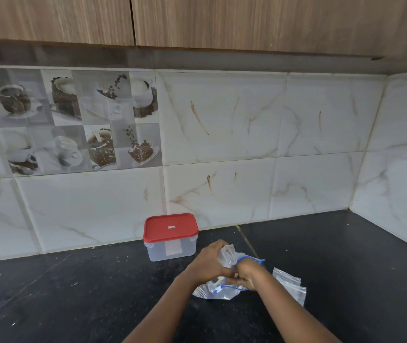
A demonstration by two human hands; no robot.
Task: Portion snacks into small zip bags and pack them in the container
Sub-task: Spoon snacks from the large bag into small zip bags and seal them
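Both hands are at the near centre of the dark desk (73, 293), working on one crumpled clear zip bag (227, 253) with a blue seal strip.

- Left hand (208, 262): fingers curled over the upper part of the bag, gripping it. There is a ring on one finger.
- Right hand (247, 274): just right of the left hand and touching it. Its fingers are clenched on the same bag lower down, near the blue strip.
- Bag: the lower part rests on the desk under the hands and the upper part is bunched up between them. There are pale bits inside, but I can't tell what they are. I also can't tell whether the seal is open or closed.
- Spare clear bags (290, 284): lying flat on the desk just right of the right wrist. No hand is on them.
- Container (172, 251): clear plastic box with the red lid (171, 227) on. It stands at the far edge of the desk against the tiled wall (222, 144), a little left of and beyond the hands. It is apart from the bag, and it looks empty through the side.
- Background: coffee-cup picture tiles (73, 120) on the wall at far left, and wooden cabinets (247, 21) above.
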